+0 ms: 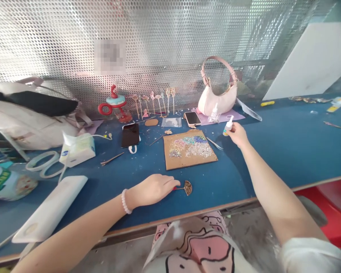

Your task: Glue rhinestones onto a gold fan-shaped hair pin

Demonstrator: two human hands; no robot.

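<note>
Low on the blue table, my left hand (155, 188) is closed around the stem of a fan-shaped hairpin (188, 187). The gold-brown fan head points right, and my fingers hide most of the stem. Over to the right, my right hand (237, 135) grips a small white bottle with a pointed nozzle (229, 124), held upright with a yellow patch low on it. Between and beyond my hands lies a cardboard sheet (176, 165) with piles of small rhinestones (199, 149) in pink, blue and clear. Tweezers (214, 143) rest by its right edge.
Decorated hairpins (159, 99) stand upright at the back, near a red-handled cup (119, 108). Two phones (130, 135), a tissue pack (78, 149) and a white long device (51, 208) lie around. A handbag (217, 96) stands against the perforated metal wall. The table's front edge (187, 215) is close to me.
</note>
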